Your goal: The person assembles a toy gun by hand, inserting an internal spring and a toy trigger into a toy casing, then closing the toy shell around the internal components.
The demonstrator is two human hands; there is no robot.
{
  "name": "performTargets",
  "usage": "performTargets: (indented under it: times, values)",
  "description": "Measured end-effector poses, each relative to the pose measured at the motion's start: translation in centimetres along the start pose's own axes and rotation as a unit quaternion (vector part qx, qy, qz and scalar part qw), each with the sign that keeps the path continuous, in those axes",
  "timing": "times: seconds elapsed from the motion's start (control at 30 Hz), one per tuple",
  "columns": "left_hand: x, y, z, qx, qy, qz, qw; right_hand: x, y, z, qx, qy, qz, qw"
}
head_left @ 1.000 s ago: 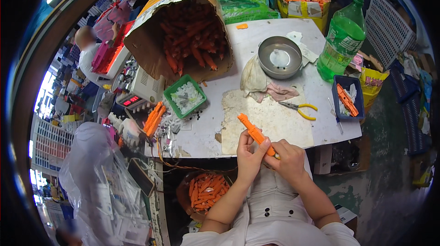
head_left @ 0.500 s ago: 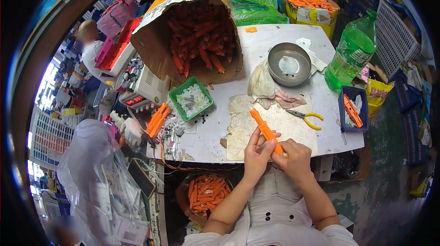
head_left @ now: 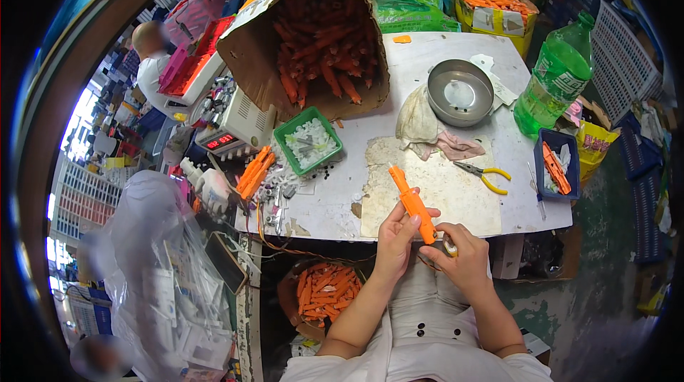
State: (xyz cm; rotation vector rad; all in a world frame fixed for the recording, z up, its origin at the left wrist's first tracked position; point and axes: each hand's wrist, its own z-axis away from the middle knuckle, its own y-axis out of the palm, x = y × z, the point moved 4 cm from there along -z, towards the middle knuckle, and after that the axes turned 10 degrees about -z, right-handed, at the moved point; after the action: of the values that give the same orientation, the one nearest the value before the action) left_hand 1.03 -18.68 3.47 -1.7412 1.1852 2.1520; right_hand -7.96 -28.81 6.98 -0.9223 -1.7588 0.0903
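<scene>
An orange part [head_left: 413, 202] in hand at a cluttered bench [head_left: 412, 56].
The left hand [head_left: 396, 241] grips it above the near edge, tip toward eleven o'clock; the right hand [head_left: 464, 261] curls by the part's lower end, its grip impossible to tell. Pliers [head_left: 484, 172] lie at two o'clock, a metal bowl [head_left: 436, 96] at one.

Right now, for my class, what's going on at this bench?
A person's left hand grips a long orange part at the near edge of the table. The right hand is by the part's lower end, with a small round thing at its fingers, too small to identify. Pliers and a metal bowl sit farther back; a cardboard box of orange pieces opens toward the person.
</scene>
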Motion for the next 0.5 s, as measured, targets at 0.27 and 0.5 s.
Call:
performTargets:
  times: [0.27,0.5]
  values:
    - [0.3,-1.1,1.4,-0.001,-0.014,0.020,1.000,-1.0,-0.3,2.4,-0.019,0.097,-0.119,0.988]
    - [-0.8,-5.6,5.0,-0.071,-0.054,0.036,0.995,-4.2,-0.7,6.3,0.032,0.196,-0.215,0.956]
